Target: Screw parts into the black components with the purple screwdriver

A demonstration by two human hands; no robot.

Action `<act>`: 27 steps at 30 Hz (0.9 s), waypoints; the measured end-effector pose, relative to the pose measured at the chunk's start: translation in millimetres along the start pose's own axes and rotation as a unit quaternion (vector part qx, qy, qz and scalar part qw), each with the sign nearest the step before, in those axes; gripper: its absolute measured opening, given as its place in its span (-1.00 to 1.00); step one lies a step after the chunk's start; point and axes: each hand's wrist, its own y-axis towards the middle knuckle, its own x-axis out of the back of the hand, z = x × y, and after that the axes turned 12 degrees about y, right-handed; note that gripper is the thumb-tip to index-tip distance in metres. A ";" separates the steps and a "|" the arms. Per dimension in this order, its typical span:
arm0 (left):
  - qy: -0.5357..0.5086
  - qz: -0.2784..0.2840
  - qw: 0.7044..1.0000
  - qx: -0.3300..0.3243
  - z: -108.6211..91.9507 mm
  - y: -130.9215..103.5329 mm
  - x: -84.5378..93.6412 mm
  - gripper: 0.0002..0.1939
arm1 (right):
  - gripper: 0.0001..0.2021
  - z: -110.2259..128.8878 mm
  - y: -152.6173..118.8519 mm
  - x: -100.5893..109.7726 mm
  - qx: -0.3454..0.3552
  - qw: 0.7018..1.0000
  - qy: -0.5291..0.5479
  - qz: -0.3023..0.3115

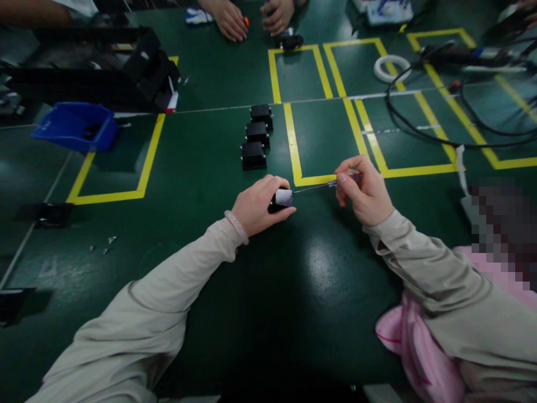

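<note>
Near the middle of the green table, my left hand (262, 204) grips a small black block (275, 206) with a pale grey-white face. In my right hand (364, 187) is a screwdriver (314, 188), pinched at its handle. The thin shaft points left, and its tip meets or nearly meets the right side of the block; exact contact is too small to tell. Just beyond my left hand, three similar black blocks (254, 155) stand in a row, with small shiny screws showing at their sides.
A blue bin (78, 127) and black trays (142, 73) stand at the left. Several loose screws (107, 245) lie closer to me. Black cable (394, 115) and a white tape roll (391, 69) are at the right. Another person's hands (230, 21) rest across the table. Pink cloth (423, 347) lies beneath my right arm.
</note>
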 end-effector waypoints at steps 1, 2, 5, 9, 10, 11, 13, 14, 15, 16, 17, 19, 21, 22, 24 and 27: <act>-0.001 0.001 1.000 0.000 -0.1 -0.1 0.1 -0.64 | -0.65 0.6 0.3 -0.5 0.002 1.000 -0.002 -0.001; -0.001 0.002 1.000 0.001 -0.3 -0.1 0.2 -0.64 | -0.64 1.4 0.5 -1.1 0.002 1.000 -0.003 -0.004; 0.000 0.003 1.000 0.003 -0.5 -0.1 0.4 -0.64 | -0.62 4.0 0.7 -3.3 -0.004 1.000 0.008 -0.004; -0.003 -0.001 1.000 -0.001 0.0 0.0 -0.2 -0.65 | -0.64 4.9 0.0 -3.7 -0.021 0.999 0.026 0.003; -0.002 -0.001 1.000 -0.001 0.2 0.0 -0.3 -0.64 | -0.64 4.9 -0.1 -3.4 -0.020 1.000 0.021 0.004; -0.001 0.000 1.000 -0.001 0.4 -0.1 -0.4 -0.64 | -0.64 5.0 -0.2 -3.1 -0.015 1.000 0.016 0.003; 0.002 0.000 1.000 -0.002 0.7 -0.2 -0.5 -0.64 | -0.62 5.2 -0.3 -2.6 -0.008 1.000 0.008 0.002; 0.001 0.000 1.000 -0.002 0.8 -0.3 -0.5 -0.64 | -0.62 5.3 -0.3 -2.4 -0.007 1.000 0.007 0.002; 0.000 0.001 1.000 -0.003 0.9 -0.3 -0.5 -0.64 | -0.62 5.4 -0.3 -2.4 -0.009 1.000 0.009 0.004; -0.001 0.000 1.000 -0.002 0.9 -0.2 -0.5 -0.64 | -0.63 5.4 -0.3 -2.3 -0.014 1.000 0.012 0.007; -0.002 0.000 1.000 -0.001 0.9 -0.1 -0.5 -0.63 | -0.64 5.4 -0.3 -2.3 -0.020 1.000 0.014 0.010; -0.004 0.002 1.000 0.000 0.8 0.2 -0.4 -0.63 | -0.64 5.3 -0.4 -2.1 -0.029 0.999 0.018 0.014; -0.004 0.003 1.000 0.001 0.6 0.3 -0.2 -0.63 | -0.66 5.5 -0.5 -2.0 -0.026 0.999 0.016 0.016; -0.004 0.004 1.000 0.001 0.5 0.3 -0.1 -0.63 | -0.66 5.9 -0.6 -1.9 -0.020 1.000 0.014 0.016; -0.004 0.006 1.000 0.002 0.3 0.1 0.1 -0.64 | -0.67 6.8 -0.8 -2.1 -0.011 1.000 0.012 0.016; -0.003 0.006 1.000 0.000 0.4 -0.3 0.5 -0.65 | -0.68 7.8 -0.9 -2.4 -0.018 1.000 0.012 0.017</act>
